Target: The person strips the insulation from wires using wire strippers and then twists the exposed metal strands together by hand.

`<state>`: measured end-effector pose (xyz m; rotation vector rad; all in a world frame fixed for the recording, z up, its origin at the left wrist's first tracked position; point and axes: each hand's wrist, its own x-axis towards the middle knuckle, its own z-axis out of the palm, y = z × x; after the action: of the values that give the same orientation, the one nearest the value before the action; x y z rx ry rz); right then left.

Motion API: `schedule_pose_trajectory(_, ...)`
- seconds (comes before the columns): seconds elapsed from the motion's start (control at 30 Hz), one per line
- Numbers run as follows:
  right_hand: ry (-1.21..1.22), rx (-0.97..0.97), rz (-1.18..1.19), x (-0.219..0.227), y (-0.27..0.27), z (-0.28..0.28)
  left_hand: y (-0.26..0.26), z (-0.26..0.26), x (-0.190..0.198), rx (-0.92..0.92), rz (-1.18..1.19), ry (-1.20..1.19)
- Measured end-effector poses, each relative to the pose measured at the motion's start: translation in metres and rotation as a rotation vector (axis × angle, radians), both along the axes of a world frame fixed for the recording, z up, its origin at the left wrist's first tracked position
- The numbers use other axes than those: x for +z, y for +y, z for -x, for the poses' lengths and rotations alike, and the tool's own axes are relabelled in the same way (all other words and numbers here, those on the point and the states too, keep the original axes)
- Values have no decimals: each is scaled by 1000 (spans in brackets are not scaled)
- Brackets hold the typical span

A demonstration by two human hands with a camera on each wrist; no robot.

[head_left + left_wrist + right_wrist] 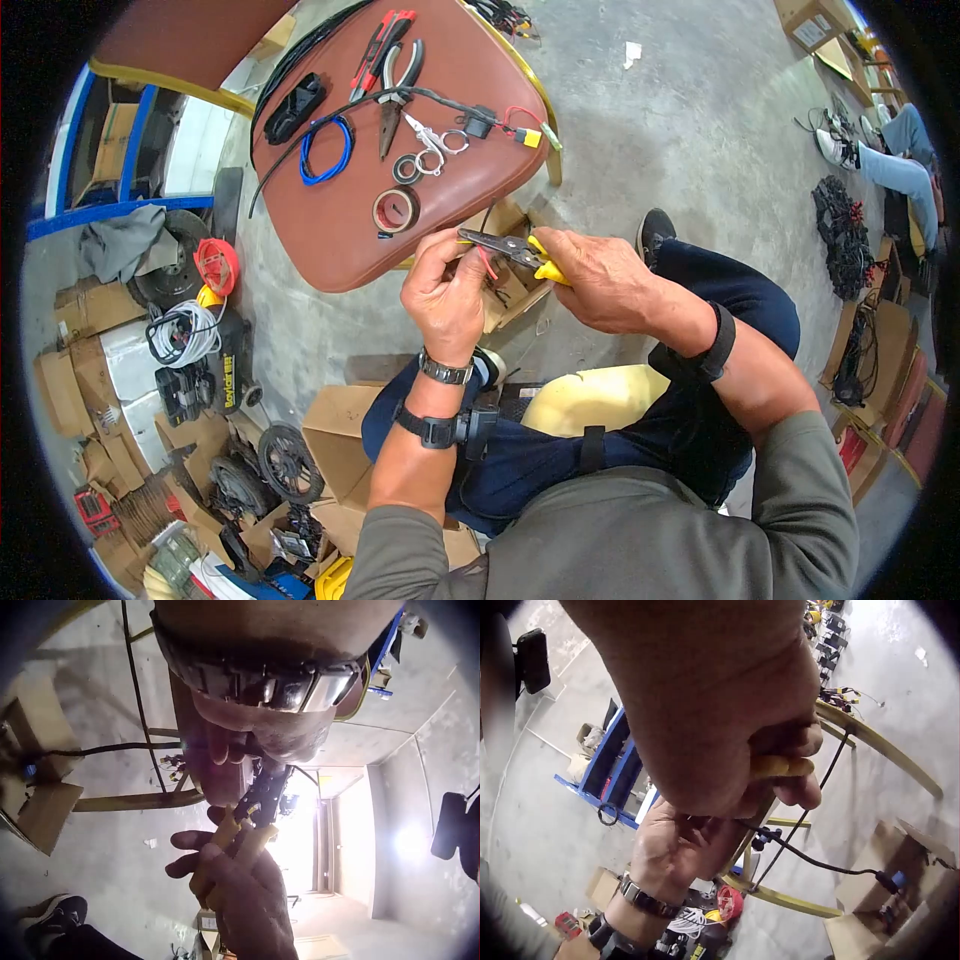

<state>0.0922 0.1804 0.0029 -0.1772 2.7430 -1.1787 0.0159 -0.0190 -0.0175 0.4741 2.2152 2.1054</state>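
My right hand (605, 280) grips the yellow handles of a pair of wire strippers (510, 247), whose dark jaws point left to the fingertips of my left hand (442, 300). There the left thumb and fingers pinch a black cable (817, 861) with thin coloured wires at its end. A red wire (487, 264) sticks out beside the thumb, and a bit of yellow wire shows at the tip of the jaws. In the right wrist view the cable runs down to a blue-tipped end above a cardboard box. The right palm hides part of the handles.
A brown padded chair (330, 240) stands ahead, bearing pliers (390, 125), scissors (428, 148), a tape roll (395, 211), a blue cable loop (347, 165) and a black cable with a yellow connector (527, 138). Below the hands is an open cardboard box (515, 310). Boxes and wheels crowd the left.
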Motion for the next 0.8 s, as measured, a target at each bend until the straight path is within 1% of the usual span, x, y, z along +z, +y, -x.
schedule_pose_trajectory(0.03, 10, -1, -4, -1, -1, 0, 0, -1, 1, -10, -12, -10)
schedule_pose_trajectory(0.13, -72, 3, -60, 1, 0, 3, 1, 0, 4, -41, -54, -34)
schedule_pose_trajectory(0.3, 108, -27, -134, -3, 2, 1, -5, 5, -2, -141, -143, -31)
schedule_pose_trajectory(0.4, 201, -35, -159, -5, 2, 3, -7, 5, 1, -209, -136, -49)
schedule_pose_trajectory(0.53, 277, -37, -159, -6, 3, 4, -10, 4, 3, -243, -152, -163)
schedule_pose_trajectory(0.7, 292, -35, -186, -7, 1, 5, -7, 5, 14, -284, -201, -260)
schedule_pose_trajectory(0.8, 306, -25, -202, -8, 2, 5, -3, 2, 19, -274, -278, -346)
